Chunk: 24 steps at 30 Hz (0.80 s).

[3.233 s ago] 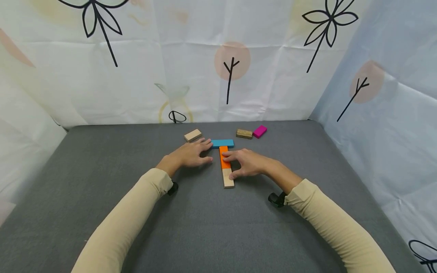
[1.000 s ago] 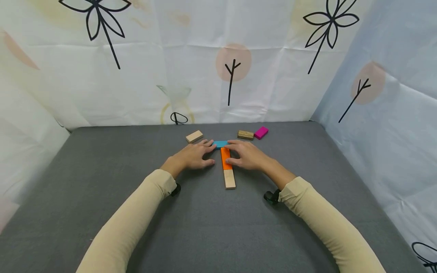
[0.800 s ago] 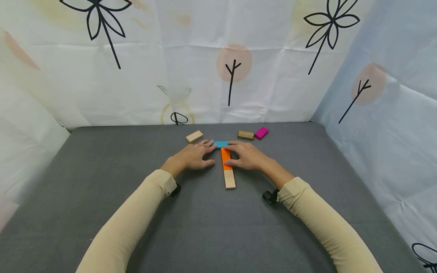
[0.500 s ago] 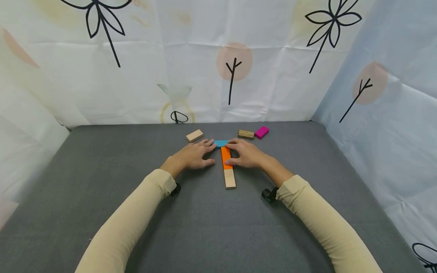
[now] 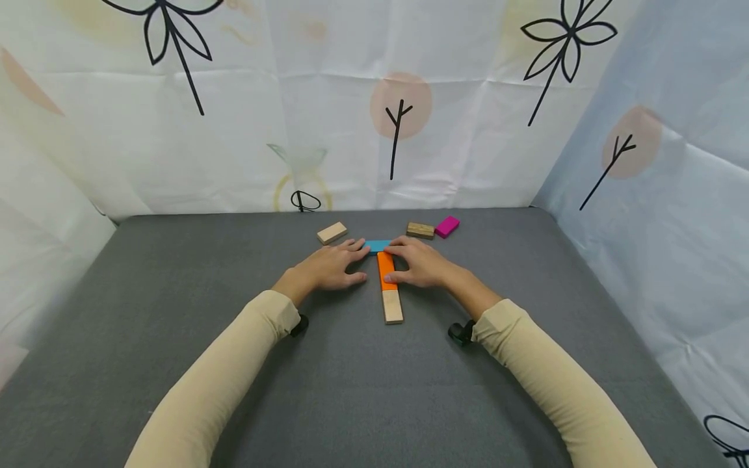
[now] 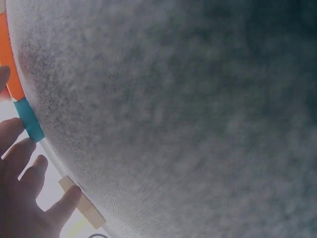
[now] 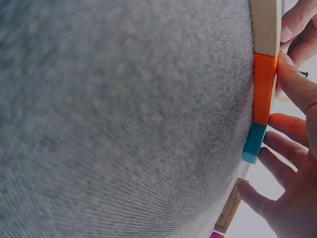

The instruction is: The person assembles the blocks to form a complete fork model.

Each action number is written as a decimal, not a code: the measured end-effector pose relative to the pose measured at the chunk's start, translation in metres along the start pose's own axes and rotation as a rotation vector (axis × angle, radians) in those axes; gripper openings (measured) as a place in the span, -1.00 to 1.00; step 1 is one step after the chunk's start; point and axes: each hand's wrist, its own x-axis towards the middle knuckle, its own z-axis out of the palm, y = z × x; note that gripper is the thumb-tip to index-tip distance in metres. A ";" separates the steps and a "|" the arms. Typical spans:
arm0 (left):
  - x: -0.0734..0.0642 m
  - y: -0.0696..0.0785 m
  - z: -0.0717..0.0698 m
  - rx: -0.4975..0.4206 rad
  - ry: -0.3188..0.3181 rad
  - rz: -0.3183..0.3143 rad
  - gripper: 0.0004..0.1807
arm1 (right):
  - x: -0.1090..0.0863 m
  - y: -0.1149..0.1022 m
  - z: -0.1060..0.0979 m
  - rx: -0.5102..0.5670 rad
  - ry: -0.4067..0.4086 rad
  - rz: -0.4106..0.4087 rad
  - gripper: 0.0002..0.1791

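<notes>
A blue wooden block [image 5: 378, 246] lies crosswise on the grey table. An orange block [image 5: 387, 270] extends from it toward me, with a pale wooden block [image 5: 393, 307] end to end behind it, making a T shape. My left hand [image 5: 331, 266] has its fingers spread, fingertips at the left end of the blue block. My right hand [image 5: 425, 264] covers the blue block's right end with its fingers, while its thumb rests at the orange block. In the right wrist view, the right fingers [image 7: 282, 146] look extended beside the teal-looking block [image 7: 254, 143].
Behind my left hand lies another pale block [image 5: 331, 233]. A brown wood-grained block [image 5: 420, 231] and a magenta block [image 5: 447, 227] lie almost corner to corner at the back right. A printed white cloth [image 5: 339, 117] hangs behind the table.
My right hand has moved away from me, from over the orange and pale blocks to the blue block's right end. My left hand stays about where it was.
</notes>
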 end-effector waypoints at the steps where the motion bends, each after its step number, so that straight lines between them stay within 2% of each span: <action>1: 0.000 0.000 0.000 0.002 0.001 -0.002 -0.22 | 0.000 0.000 0.000 0.005 0.001 0.000 -0.24; 12: 0.001 -0.001 0.000 0.015 0.004 -0.016 -0.24 | -0.001 0.000 0.001 0.008 0.008 -0.002 -0.25; 17: -0.004 -0.010 -0.004 0.053 0.083 -0.005 -0.28 | -0.002 0.000 0.001 0.001 0.002 0.006 -0.25; 19: -0.007 -0.017 -0.007 0.075 0.122 -0.027 -0.29 | -0.002 -0.001 0.001 -0.002 0.006 0.007 -0.25; 21: -0.011 -0.025 -0.008 0.089 0.143 -0.074 -0.29 | -0.003 -0.001 0.001 -0.004 0.010 0.007 -0.25; 24: -0.017 -0.039 -0.010 0.080 0.147 -0.156 -0.29 | -0.003 0.000 0.001 -0.008 0.010 0.005 -0.25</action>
